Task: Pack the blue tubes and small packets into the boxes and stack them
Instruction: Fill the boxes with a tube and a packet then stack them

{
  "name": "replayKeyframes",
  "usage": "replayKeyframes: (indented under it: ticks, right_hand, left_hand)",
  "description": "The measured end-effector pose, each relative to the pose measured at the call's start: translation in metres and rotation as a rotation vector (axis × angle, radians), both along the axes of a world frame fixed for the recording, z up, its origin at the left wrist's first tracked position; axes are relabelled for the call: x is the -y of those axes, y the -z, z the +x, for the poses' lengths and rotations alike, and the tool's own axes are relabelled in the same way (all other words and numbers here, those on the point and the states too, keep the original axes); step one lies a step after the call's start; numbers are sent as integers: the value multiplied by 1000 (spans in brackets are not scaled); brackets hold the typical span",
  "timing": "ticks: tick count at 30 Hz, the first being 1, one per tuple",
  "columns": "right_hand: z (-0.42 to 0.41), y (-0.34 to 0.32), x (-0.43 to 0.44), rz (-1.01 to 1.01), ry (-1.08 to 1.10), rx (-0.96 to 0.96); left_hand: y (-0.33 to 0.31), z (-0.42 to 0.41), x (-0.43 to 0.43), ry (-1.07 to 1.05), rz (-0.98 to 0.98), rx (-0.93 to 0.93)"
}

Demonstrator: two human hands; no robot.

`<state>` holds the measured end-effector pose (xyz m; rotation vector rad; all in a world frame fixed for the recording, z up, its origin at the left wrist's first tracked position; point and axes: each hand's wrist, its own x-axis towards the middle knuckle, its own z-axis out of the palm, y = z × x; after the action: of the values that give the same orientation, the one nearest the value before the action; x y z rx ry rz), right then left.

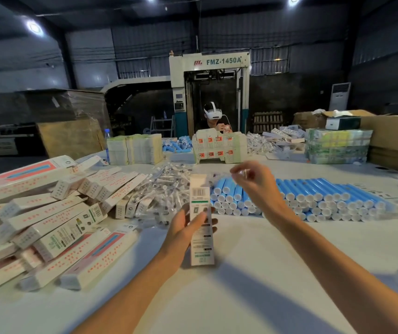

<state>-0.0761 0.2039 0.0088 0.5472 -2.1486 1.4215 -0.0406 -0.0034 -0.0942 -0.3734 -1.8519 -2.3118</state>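
Left hand (183, 230) on my feed grips a tall white box (201, 249) round its middle and holds it upright above the table (241, 297), barcode side facing me. My right hand (253, 183) is raised just right of the box top, over the blue tubes (318, 196). Its fingertips pinch a small packet (241, 173), clear and too blurred for me to read. The tubes lie in a stacked row with their white caps toward me, well right of the box. A loose heap of packets (169, 189) sits just behind the box, and a pile of boxes (60, 220) sprawls across the left of the table. Across from me sits another person (213, 118).
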Motion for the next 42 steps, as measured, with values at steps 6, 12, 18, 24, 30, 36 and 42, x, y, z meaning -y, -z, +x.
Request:
replayKeyframes:
  ticks: [6,12,18,24,30,36,42]
  right_hand:
    - [13,-53,-7,201,-158,-111]
    - [2,-51,7,326,-201,-23]
    - [2,-49,18,77,-237,-47]
    - [1,-58,25,299,-170,-44]
    - [-1,-51,26,326,-164,31]
    - [3,-23,42,376,-111,-101]
    - [13,7,31,191,-85,-155]
  left_hand:
    - [-7,10,-6,153,-29,-35]
    - [-10,13,-9,139,-11,-34]
    - [-11,14,-9,139,-27,-23]
    - [-12,16,-9,127,-22,-23]
    - [-13,17,-12,125,-17,-26]
    - [-12,16,-10,89,-7,-1]
    - [-15,17,-10,52,-14,-71]
